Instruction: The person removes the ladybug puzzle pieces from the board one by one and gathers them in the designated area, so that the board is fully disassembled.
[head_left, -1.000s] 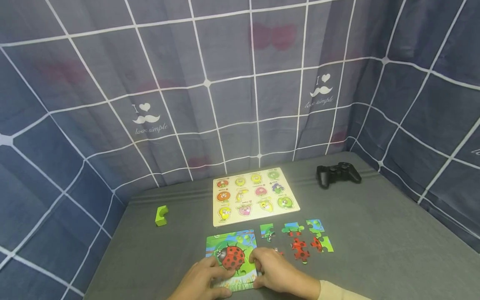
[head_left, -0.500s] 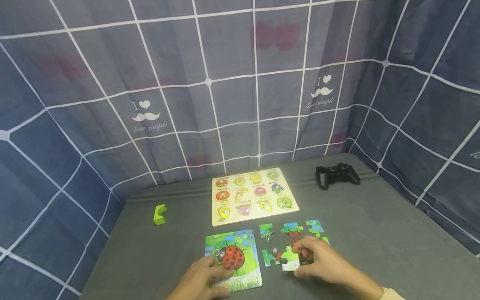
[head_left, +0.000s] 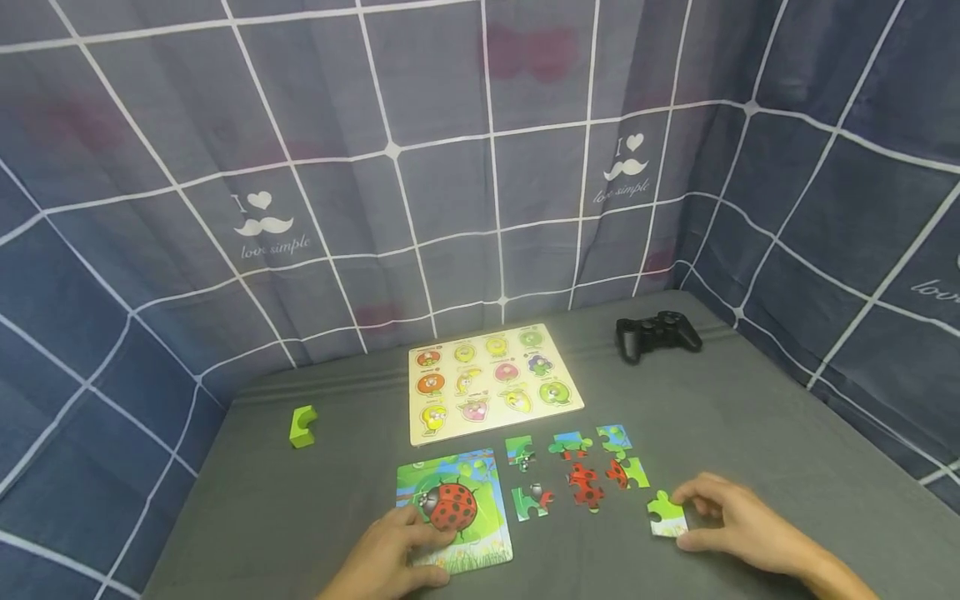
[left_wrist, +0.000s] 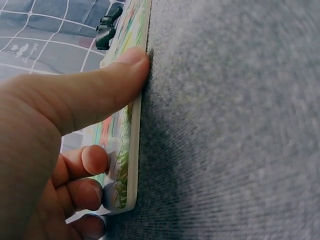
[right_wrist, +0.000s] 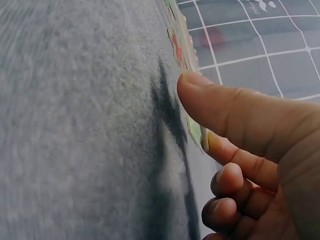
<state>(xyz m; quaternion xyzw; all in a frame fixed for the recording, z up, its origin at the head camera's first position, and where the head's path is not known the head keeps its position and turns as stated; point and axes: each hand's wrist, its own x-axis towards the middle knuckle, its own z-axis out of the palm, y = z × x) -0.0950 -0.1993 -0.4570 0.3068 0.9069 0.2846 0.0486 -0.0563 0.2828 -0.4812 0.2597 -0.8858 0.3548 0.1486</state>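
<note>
A square ladybug puzzle board (head_left: 483,500) lies on the dark grey cloth in the head view. My left hand (head_left: 386,550) holds its near left corner; in the left wrist view the thumb (left_wrist: 107,87) presses along the front edge while the other fingertips curl against the printed face (left_wrist: 121,175). Off to the right, my right hand (head_left: 731,521) pinches a green and white jigsaw piece (head_left: 666,522) between thumb and forefinger. The right wrist view shows only a sliver of that piece (right_wrist: 195,131), the thumb covering part of it. Several loose jigsaw pieces (head_left: 584,487) lie between the hands.
Behind the puzzle board lies a wooden fruit peg board (head_left: 487,431). A black game controller (head_left: 657,334) sits at the back right, and a lime green block with a curved notch (head_left: 302,427) at the left. Checked curtains (head_left: 442,192) close off the back and sides.
My right hand has carried the jigsaw piece from the puzzle board's right edge, over the loose pieces, out to the right. My left hand stays at the board's corner. The head view has shifted slightly.
</note>
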